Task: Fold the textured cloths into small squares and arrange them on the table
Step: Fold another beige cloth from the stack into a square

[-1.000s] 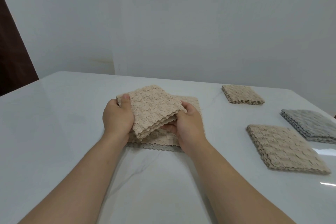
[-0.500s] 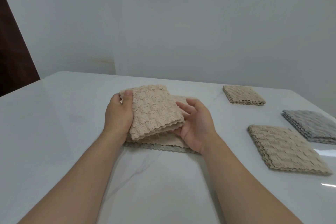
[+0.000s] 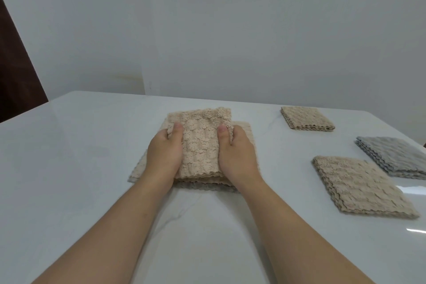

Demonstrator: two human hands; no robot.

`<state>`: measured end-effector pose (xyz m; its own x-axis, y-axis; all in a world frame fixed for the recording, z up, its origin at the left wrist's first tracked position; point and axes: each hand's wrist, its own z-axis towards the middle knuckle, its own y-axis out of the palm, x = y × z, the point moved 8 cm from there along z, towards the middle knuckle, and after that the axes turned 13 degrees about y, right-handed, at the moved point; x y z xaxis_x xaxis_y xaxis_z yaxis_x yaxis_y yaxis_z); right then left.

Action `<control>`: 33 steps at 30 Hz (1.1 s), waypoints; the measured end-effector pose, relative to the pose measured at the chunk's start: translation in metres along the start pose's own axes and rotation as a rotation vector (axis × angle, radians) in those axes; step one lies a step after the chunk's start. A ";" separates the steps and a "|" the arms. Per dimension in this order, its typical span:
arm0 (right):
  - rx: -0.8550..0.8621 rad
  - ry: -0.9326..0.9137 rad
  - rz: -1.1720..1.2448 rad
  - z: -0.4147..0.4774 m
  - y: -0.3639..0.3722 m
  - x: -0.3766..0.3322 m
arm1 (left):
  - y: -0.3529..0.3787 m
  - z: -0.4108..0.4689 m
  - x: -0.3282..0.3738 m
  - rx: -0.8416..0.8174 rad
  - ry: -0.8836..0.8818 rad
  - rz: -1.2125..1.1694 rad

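surface (image 3: 92, 168): white, marbled, carrying every cloth
near beige square (image 3: 362, 187): folded, at right
grey square (image 3: 391, 157): beyond it
far beige square (image 3: 306, 119): farthest back
held cloth (image 3: 200, 143): beige, folded, centre, over a cloth pile (image 3: 138, 168)
left hand (image 3: 164, 157): pinches its left edge, thumb on top
right hand (image 3: 238, 157): pinches its right edge likewise

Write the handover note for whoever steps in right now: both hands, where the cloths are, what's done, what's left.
Left hand: grips the left edge of the folded beige cloth, thumb on top.
Right hand: grips its right edge, thumb on top.
The cloth sits over the pile of cloths at the centre of the table.
Done: three folded squares lie apart on the right: far beige square, grey square, near beige square.
Left: set the held cloth down as a fourth square, then probably fold the pile.
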<state>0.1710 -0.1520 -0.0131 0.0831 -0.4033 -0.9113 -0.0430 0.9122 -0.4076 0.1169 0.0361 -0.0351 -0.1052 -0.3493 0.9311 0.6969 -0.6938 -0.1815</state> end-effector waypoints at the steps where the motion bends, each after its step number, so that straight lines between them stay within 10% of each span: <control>1: 0.021 -0.011 -0.010 -0.001 0.000 -0.001 | -0.001 -0.003 0.007 0.032 0.068 0.080; 14: 0.024 -0.030 0.066 0.004 0.002 -0.002 | -0.015 -0.003 0.042 0.085 0.405 0.265; 33: 0.088 -0.024 0.102 0.007 -0.012 0.008 | -0.009 -0.004 0.018 -0.048 0.179 -0.043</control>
<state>0.1791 -0.1653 -0.0152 0.1071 -0.3070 -0.9457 0.0345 0.9517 -0.3051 0.1058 0.0339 -0.0175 -0.2619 -0.4224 0.8678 0.6551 -0.7380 -0.1615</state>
